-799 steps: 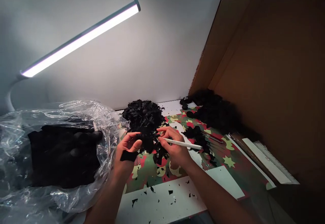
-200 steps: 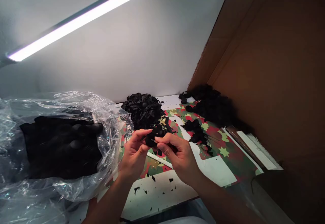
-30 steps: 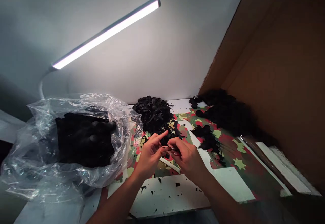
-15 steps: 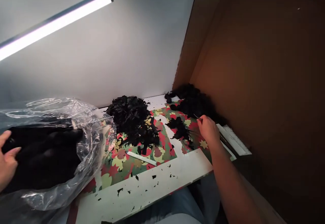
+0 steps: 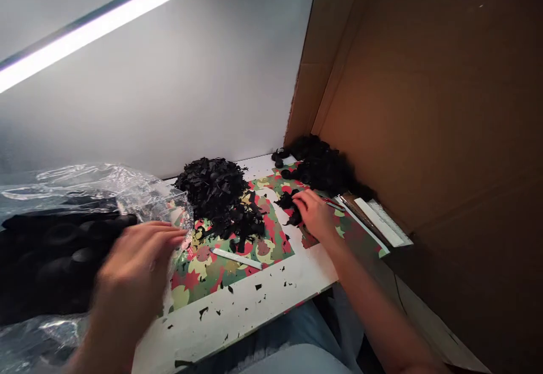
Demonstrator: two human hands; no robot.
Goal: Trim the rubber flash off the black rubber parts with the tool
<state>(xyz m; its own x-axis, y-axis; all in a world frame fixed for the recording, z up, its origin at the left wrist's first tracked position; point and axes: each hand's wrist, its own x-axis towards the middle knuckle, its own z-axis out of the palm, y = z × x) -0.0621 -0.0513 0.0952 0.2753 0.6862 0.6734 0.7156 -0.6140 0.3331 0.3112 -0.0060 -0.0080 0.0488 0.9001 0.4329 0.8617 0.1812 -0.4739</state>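
Observation:
My right hand (image 5: 314, 213) is over a small cluster of black scraps (image 5: 285, 200), its curled fingertips closed on them. Just beyond it lies a slim tool (image 5: 334, 204) with a red part and a metal end. My left hand (image 5: 138, 261) is blurred by motion near the right edge of a clear plastic bag (image 5: 146, 193); whether its fingers hold anything does not show. Inside the bag are black rounded pieces (image 5: 63, 261). A heap of black cut scraps (image 5: 212, 184) stands at the middle back, and a darker pile of black pieces (image 5: 326, 164) lies against the cardboard.
A white stick-like marker (image 5: 237, 258) lies on the patterned sheet (image 5: 229, 278). At the right are a white ruler-like strip (image 5: 382, 221) and a brown-handled tool (image 5: 362, 215). Cardboard (image 5: 403, 108) walls the right side. A lamp tube (image 5: 93, 29) hangs upper left. Scraps dot the front edge.
My right hand has let go of the slim tool, which now lies on the table, and moved left onto the scraps. My left hand has swung right across the bag.

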